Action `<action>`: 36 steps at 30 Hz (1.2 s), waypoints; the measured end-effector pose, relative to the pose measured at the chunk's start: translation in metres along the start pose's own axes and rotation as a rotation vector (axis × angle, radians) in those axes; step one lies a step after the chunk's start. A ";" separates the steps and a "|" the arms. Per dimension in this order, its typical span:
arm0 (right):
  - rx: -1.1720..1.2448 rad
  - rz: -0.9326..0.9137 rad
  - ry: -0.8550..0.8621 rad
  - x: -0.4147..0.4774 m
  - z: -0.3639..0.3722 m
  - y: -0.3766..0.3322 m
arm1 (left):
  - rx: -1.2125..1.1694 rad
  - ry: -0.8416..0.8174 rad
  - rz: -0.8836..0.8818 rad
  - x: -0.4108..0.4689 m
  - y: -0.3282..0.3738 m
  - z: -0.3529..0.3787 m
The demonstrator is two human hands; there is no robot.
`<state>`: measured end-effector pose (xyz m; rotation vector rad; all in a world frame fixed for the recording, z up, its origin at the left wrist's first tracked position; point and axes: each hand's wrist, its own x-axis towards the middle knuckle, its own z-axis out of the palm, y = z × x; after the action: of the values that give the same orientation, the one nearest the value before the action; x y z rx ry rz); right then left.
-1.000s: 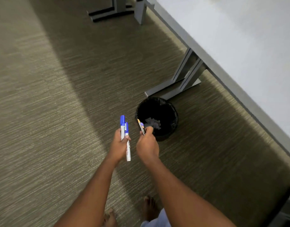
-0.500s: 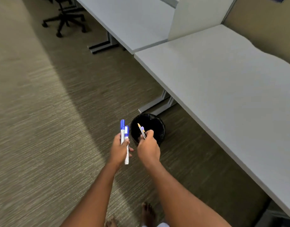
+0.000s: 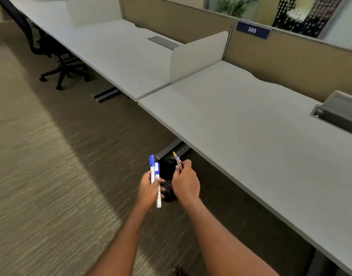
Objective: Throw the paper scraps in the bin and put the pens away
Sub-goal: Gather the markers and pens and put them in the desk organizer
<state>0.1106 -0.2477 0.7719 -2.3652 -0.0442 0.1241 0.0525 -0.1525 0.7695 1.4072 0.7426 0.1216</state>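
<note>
Presently, at lower centre of the frame, I log two bare hands raised side by side over the carpet (image 3: 51, 176). Item one: left hand (image 3: 148, 189), fingers curled tight around two blue-capped markers (image 3: 155, 177), held upright with caps uppermost and one white barrel poking out below the fist. Item two: right hand (image 3: 186, 183), closed in a pinch on a thin bundle of pens (image 3: 178, 162), their orange and purple tips slanting toward upper left. Item three: black bin (image 3: 167, 172), on the floor beneath the desk edge, seen between and partly behind both hands; I cannot tell its contents. Item four: grey desk (image 3: 250, 126), filling the right of the frame. Item five: black office chair (image 3: 57, 62), upper left.
</note>
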 end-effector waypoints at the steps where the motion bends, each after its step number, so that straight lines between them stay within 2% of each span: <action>1: -0.003 -0.003 0.022 0.000 -0.008 0.001 | 0.006 -0.016 0.012 -0.002 0.005 0.005; 8: 0.002 0.020 0.185 0.006 -0.056 0.002 | 0.072 -0.144 0.088 -0.007 0.040 0.037; 23: 0.070 0.164 0.543 0.000 -0.151 0.013 | 0.115 -0.531 0.254 -0.046 0.091 0.103; 36: 0.138 0.230 0.625 -0.010 -0.240 0.077 | 0.091 -0.726 0.261 -0.091 0.092 0.192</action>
<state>0.1250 -0.4704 0.8893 -2.1655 0.5192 -0.4865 0.1166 -0.3415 0.8866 1.4912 -0.0369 -0.2176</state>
